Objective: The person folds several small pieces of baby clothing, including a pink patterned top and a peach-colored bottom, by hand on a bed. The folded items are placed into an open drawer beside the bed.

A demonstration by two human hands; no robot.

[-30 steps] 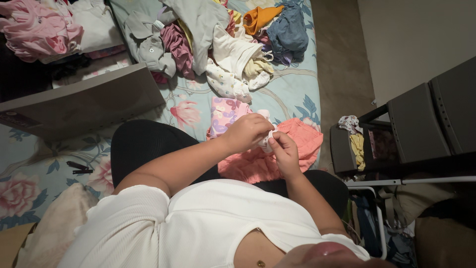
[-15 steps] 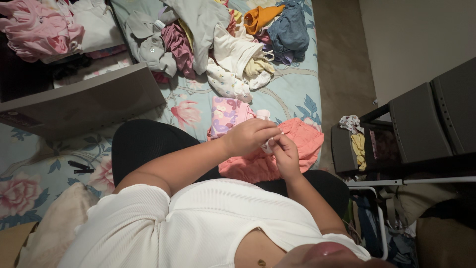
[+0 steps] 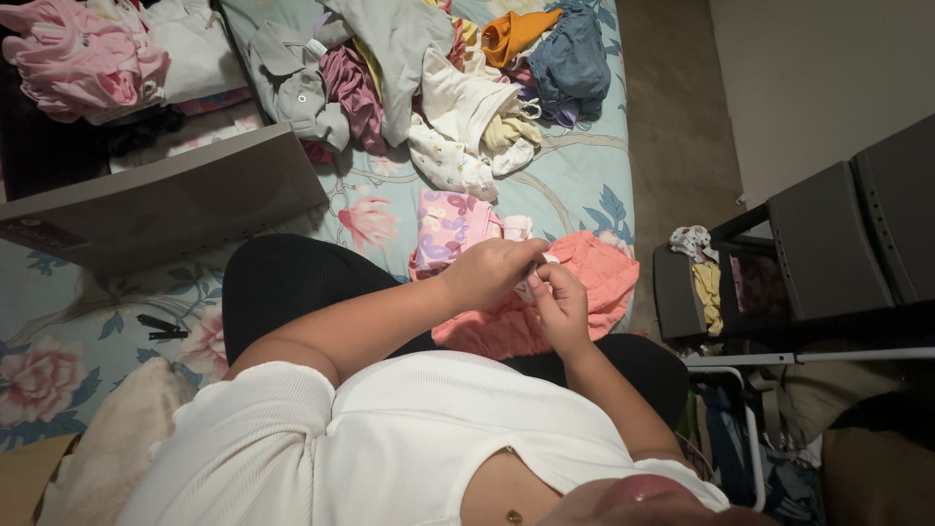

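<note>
Both hands meet just right of the frame's centre, and each grip is pinched on the same small pale scrap of cloth (image 3: 534, 280): the left hand (image 3: 497, 271) closes over it from the left, the right hand (image 3: 562, 304) pinches it from below, fingers curled tight. The scrap hangs above the crumpled coral-pink knit garment (image 3: 584, 292) that lies across the person's lap and the edge of the floral-printed light blue bedsheet (image 3: 584, 185).

Judging from how little of the scrap shows between the fingers, a slip looks likely; so small a piece could drop into the folds of the coral garment and be hard to find. Pulling the two hands apart too hard might stretch or tear it, though its make is too small to tell.

Just beside the left hand, towards the frame's centre top, sits a folded pink-and-lilac patterned baby garment (image 3: 450, 226). Further up lies a loose heap of mixed clothes in grey, white, mauve, orange and blue (image 3: 438, 78), well apart from the hands. A flat grey cardboard lid (image 3: 166, 209) slants across the left, with a small black clip (image 3: 161, 327) below it. At the right a dark plastic drawer unit (image 3: 828, 253) stands open, crowding the bed's edge.
</note>
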